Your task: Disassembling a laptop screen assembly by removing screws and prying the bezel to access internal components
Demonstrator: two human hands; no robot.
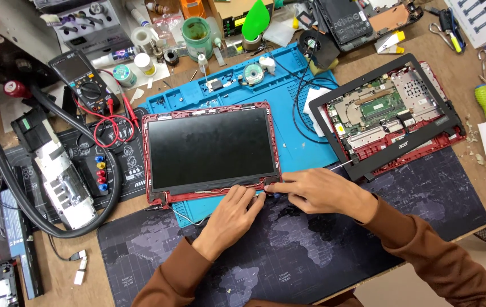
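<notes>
I am working on the laptop screen [212,149]. It lies flat on the blue mat [300,150], dark side up, in its red back cover [151,165]. Both my hands are at its near edge.

The screen could crack, I think, if I push too hard or bend it at one corner. The thin wire by the hinge [270,182] could get pulled or pinched if my fingers slip. The open laptop base [388,116] sits just beside it on the right, with its black frame on top, and I could bump that with my arm.

My left hand [229,219] lies mostly flat. Its fingers [248,196] are stretched out and close together, and the tips press on the bottom edge of the red cover. It does not grab anything.

My right hand [317,190] is curled a little. Its fingertips [271,186] are pinched together at the bottom right corner of the screen. They touch the corner by the hinge. I cannot tell if they hold something small there, like a screw or a wire end.
</notes>
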